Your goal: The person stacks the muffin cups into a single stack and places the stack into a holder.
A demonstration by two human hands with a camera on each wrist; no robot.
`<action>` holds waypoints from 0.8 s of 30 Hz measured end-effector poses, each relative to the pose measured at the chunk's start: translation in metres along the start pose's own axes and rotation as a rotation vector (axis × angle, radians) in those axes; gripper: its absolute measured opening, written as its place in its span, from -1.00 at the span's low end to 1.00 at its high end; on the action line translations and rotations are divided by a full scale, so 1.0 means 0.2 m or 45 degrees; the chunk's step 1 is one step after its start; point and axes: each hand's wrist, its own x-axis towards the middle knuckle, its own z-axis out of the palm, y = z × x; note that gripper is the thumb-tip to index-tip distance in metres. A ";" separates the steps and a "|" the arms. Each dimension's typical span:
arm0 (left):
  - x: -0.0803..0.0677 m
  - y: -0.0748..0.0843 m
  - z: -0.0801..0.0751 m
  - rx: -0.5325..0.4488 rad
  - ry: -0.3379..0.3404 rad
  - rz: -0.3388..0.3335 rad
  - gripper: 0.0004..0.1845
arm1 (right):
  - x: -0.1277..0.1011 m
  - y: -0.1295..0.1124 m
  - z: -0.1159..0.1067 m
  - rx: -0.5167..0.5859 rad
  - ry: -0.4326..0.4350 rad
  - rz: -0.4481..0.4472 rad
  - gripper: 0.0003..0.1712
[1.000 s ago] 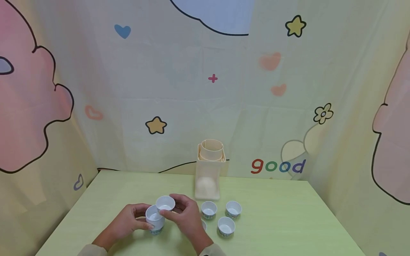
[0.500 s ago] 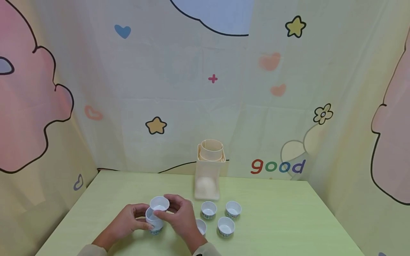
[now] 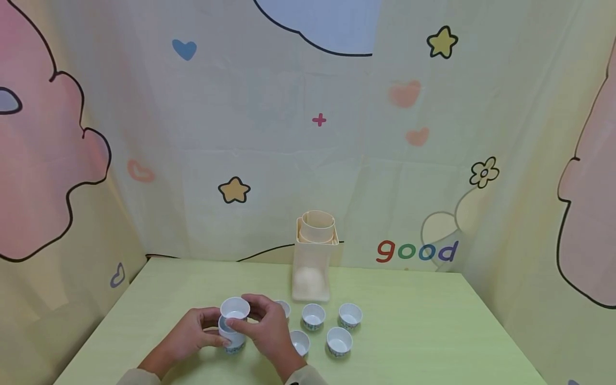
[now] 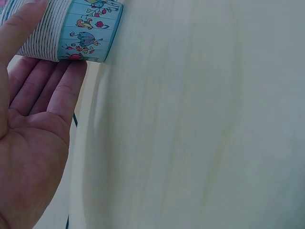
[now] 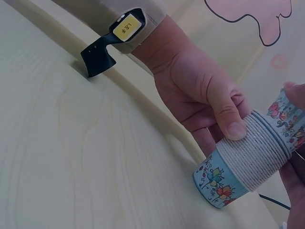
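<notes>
My left hand grips a stack of nested paper cups around its side, above the table. White ridged rims and a blue printed base show on the stack in the right wrist view. My right hand pinches a single paper cup between thumb and fingers at the stack's mouth. That cup's blue floral side shows at the right edge of the right wrist view; whether its base sits inside the top cup is hard to tell. The left wrist view catches the stack's patterned base.
Several separate paper cups stand upright on the pale table, right of my right hand, which partly hides the nearest ones. Behind them stands a cream plastic holder with a round tube on top, near the patterned cloth backdrop.
My right hand has moved left with its cup, bringing it over the stack's mouth. Cups behind that hand have come into view. The left hand stays nearly still around the stack.
</notes>
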 end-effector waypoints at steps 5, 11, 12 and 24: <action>0.00 0.00 0.00 -0.008 -0.010 0.009 -0.30 | 0.00 0.02 0.01 -0.029 -0.010 -0.004 -0.41; 0.00 0.00 0.00 -0.011 -0.021 0.008 -0.30 | 0.01 0.06 0.01 -0.053 -0.019 -0.008 -0.40; 0.00 0.00 0.00 -0.009 -0.019 0.005 -0.29 | 0.01 0.07 0.01 -0.060 -0.022 -0.014 -0.39; -0.01 0.02 0.00 0.010 -0.006 -0.010 -0.30 | 0.00 0.10 0.01 -0.069 -0.046 0.016 -0.36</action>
